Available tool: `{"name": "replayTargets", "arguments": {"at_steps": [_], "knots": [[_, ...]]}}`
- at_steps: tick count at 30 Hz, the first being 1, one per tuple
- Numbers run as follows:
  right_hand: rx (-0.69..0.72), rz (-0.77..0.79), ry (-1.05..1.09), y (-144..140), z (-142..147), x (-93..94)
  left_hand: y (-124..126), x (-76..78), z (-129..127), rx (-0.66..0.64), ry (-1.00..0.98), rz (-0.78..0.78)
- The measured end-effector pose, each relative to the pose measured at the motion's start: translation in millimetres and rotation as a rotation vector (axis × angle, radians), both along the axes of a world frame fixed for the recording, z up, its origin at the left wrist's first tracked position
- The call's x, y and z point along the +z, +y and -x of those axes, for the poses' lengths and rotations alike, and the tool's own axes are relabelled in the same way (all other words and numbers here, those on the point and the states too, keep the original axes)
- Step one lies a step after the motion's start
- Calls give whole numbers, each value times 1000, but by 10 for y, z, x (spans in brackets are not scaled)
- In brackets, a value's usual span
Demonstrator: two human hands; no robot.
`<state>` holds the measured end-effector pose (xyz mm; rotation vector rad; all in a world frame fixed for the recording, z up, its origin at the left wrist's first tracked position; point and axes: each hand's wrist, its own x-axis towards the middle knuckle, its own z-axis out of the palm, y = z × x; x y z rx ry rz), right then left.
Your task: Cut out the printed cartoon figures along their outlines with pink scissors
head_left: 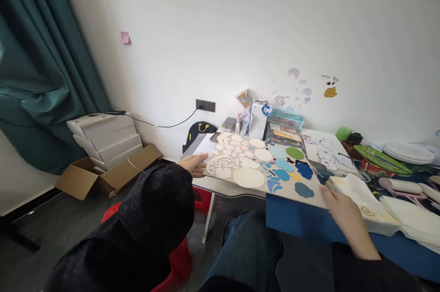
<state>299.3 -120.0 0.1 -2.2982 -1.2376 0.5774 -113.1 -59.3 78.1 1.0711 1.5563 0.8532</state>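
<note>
A thin beige board (254,154) is held out in front of me over the table's edge. Flat cream cut-out shapes (249,177) cover its left part, and blue, light blue and green shapes (305,170) lie on its right part. My left hand (194,165) comes out of a black patterned sleeve and grips the board's left edge, thumb on top. At the right front corner, my right hand (343,209) grips the board too, its fingers partly hidden. The board looks roughly level.
A tissue pack (364,195), a lint roller (402,186) and a green lid (381,159) sit at the right. Behind stand a white file holder (257,120) and a teal case (285,119). White boxes (110,136) are stacked at left. A cord (165,125) runs to the socket.
</note>
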Motion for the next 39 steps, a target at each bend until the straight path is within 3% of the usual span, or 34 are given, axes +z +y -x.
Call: {"name": "replayTargets", "arguments": {"at_steps": [10,19,28,34,37,39], "knots": [[-8,-205,580,55,633,-218,-234,73,488,140,-143,-23],[-84,-286,785,135,891,-208,-264,63,744,244,-239,-68],[-140,-455,995,74,1132,-160,-226,-116,845,308,-372,-112],[-74,-498,1139,75,1569,-206,-323,-140,1169,476,-534,-244],[-36,-494,1203,113,1875,-260,-472,-164,1345,583,-621,-347],[-10,-499,1242,139,2116,-306,-636,-259,1347,646,-662,-402]]}}
